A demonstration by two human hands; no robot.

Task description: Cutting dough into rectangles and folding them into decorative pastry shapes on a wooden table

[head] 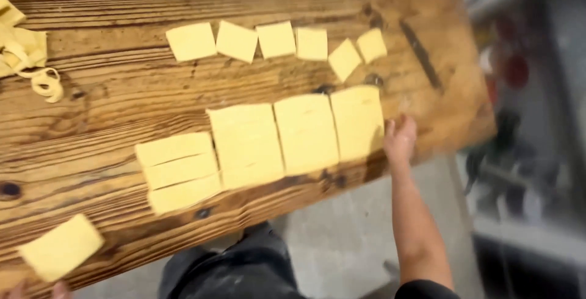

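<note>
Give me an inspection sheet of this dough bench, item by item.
Surface: wooden table, knotted and grained, with dark marks.
Job's things: three large dough sheets side by side; three narrow dough strips stacked to their left; a row of six small dough squares above; one dough piece near the front corner.
Clutter: dough trimmings curled at the far left edge.
Grippers: right hand rests at the table edge beside the rightmost sheet, holding nothing; left hand barely shows at the bottom edge, by the single piece.
Cables: nothing seen.
Surroundings: grey floor; blurred shelving at right.
</note>
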